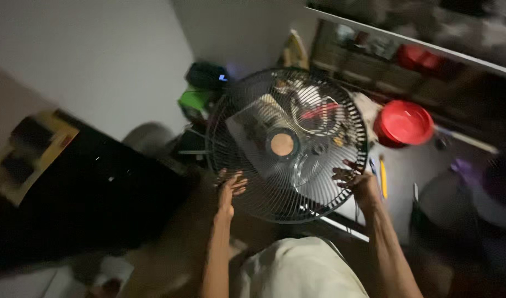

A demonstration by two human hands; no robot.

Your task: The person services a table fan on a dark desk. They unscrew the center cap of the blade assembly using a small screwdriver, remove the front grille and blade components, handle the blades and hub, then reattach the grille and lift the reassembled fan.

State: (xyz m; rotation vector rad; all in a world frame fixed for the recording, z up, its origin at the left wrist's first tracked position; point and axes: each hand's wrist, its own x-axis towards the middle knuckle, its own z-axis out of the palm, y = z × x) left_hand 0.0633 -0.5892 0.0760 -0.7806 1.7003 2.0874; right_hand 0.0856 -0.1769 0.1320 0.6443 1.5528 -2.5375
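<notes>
A round black wire fan guard (247,105) with a tan disc at its hub is held up in front of me. My left hand (229,186) grips its lower left rim, fingers spread over the wires. My right hand (356,179) grips the lower right rim, fingers hooked through the wires. Through the grille I see blurred small items on a surface behind.
A red bowl (404,122) sits to the right of the guard, with a yellow pen (383,177) below it. A green object (195,100) and a dark device lie at the back left. A large black box (87,198) stands at left. Shelves (407,49) run along the upper right.
</notes>
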